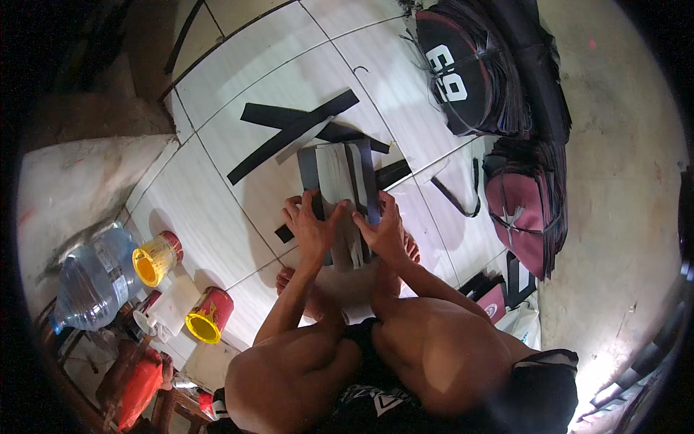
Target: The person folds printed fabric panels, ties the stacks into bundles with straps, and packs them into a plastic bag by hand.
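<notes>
Between my shins is a bundle of long flat strips [337,173], pale grey in the middle with dark grey edges, lying lengthwise away from me. My left hand [312,228] holds its left side, with the thumb on the pale top and the fingers over the dark edge. On the opposite side my right hand [382,230] grips the right edge, its thumb near the split between the strips. The two thumbs are close together but apart. Just beyond the bundle, loose black strips [295,135] lie crossed on the floor. The underside of the bundle is hidden.
White floor tiles [227,228] surround me. Tied stacks of black panels [461,108] and maroon panels [518,222] lean along the right wall. A curved black strip [455,200] lies nearby. At left are a large clear water bottle [95,276] and red-and-yellow cans [211,314].
</notes>
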{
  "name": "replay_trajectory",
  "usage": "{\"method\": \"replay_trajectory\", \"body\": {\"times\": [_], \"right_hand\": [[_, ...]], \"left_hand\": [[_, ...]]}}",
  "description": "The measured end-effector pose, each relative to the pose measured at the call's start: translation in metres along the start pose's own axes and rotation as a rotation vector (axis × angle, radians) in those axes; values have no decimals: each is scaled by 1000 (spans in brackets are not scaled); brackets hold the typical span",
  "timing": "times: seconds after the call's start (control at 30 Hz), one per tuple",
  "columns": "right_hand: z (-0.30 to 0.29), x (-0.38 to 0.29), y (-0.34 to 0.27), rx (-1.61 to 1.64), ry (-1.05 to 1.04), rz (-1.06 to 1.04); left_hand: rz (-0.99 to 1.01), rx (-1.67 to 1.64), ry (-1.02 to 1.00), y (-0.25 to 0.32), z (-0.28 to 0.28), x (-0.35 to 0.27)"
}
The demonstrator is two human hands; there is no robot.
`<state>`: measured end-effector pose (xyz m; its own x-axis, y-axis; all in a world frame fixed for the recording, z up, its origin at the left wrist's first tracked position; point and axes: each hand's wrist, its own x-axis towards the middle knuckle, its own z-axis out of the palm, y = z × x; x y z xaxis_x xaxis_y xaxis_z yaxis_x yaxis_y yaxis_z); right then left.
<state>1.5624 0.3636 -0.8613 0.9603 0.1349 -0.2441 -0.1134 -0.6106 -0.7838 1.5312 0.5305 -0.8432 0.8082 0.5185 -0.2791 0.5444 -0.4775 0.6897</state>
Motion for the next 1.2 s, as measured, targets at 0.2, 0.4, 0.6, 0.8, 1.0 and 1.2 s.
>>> {"method": "replay_trajectory", "body": {"times": [0.2, 0.4, 0.6, 0.8, 1.0, 1.2], "right_hand": [[8, 6, 0, -51, -111, 165], [13, 5, 2, -294, -32, -49], [12, 5, -8, -17, -93, 112], [-3, -17, -30, -110, -197, -199], [-3, -22, -56, -320, -271, -282], [8, -21, -45, -348, -252, -357]], "left_hand": [[-46, -60, 162, -4, 5, 1], [-55, 65, 1, -11, -3, 21], [-79, 18, -84, 3, -5, 19], [-14, -39, -29, 24, -17, 16], [-11, 26, -71, 36, -31, 15], [-59, -100, 23, 31, -42, 12]]}}
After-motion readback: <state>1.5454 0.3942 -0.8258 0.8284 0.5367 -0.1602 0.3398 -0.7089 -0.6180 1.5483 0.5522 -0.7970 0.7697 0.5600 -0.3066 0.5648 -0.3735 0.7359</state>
